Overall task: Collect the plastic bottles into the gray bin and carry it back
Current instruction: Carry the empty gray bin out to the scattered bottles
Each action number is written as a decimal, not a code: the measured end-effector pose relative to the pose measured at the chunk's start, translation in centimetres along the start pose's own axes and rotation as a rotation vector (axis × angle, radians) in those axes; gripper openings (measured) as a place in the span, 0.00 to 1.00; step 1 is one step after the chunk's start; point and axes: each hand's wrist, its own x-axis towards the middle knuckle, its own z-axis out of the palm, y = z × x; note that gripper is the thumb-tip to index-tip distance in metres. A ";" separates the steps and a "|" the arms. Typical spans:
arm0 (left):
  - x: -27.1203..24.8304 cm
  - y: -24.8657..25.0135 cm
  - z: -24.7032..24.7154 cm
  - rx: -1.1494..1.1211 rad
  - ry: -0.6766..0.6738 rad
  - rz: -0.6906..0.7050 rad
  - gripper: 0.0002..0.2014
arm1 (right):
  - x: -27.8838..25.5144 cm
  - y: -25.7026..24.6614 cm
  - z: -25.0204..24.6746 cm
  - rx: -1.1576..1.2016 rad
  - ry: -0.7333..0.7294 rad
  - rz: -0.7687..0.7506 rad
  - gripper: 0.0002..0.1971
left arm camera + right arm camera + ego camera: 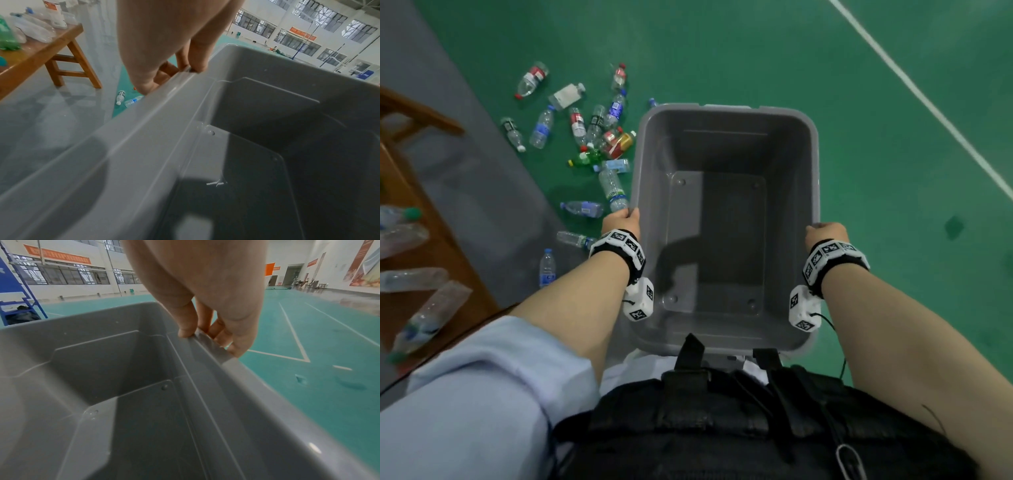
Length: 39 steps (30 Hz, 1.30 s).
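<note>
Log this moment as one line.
left hand: grips rim | right hand: grips rim | gray plastic bin: empty | clear plastic bottles: on floor

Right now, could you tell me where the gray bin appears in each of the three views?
Head: gray bin at centre, empty.
Left wrist: fills lower right, left hand gripping its rim.
Right wrist: fills lower left, right hand gripping its rim.
Shared landmark: green floor.
</note>
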 end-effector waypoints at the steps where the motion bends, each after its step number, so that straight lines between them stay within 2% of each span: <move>1: 0.2 0.9 0.5 0.010 0.004 -0.012 0.17 | 1.0 -0.6 -0.1 0.006 -0.002 -0.012 0.16; 11: 5.0 13.1 9.6 -0.018 0.096 -0.110 0.18 | 16.5 -11.4 -4.5 -0.036 -0.061 -0.155 0.19; 15: 6.9 16.8 13.6 -0.095 0.133 -0.176 0.18 | 22.2 -15.7 -6.0 -0.062 -0.065 -0.203 0.19; 19: 9.9 18.9 16.6 -0.051 0.111 -0.209 0.18 | 27.3 -19.4 -5.6 -0.101 -0.059 -0.245 0.19; 27: 19.6 20.5 22.1 -0.184 0.179 -0.216 0.18 | 36.0 -24.3 -1.7 -0.110 -0.063 -0.237 0.17; 32: 28.0 22.3 24.3 -0.013 0.149 -0.333 0.19 | 41.6 -27.5 3.1 -0.131 -0.045 -0.207 0.18; 35: 32.0 22.5 26.0 0.143 0.059 -0.330 0.19 | 44.8 -29.2 6.0 -0.182 -0.026 -0.175 0.18; 37: 34.3 21.9 27.6 0.150 0.028 -0.306 0.17 | 47.0 -30.2 7.8 -0.199 -0.019 -0.154 0.17; 39: 37.0 21.3 29.8 0.024 0.060 -0.340 0.17 | 49.7 -31.1 10.0 -0.205 -0.002 -0.133 0.17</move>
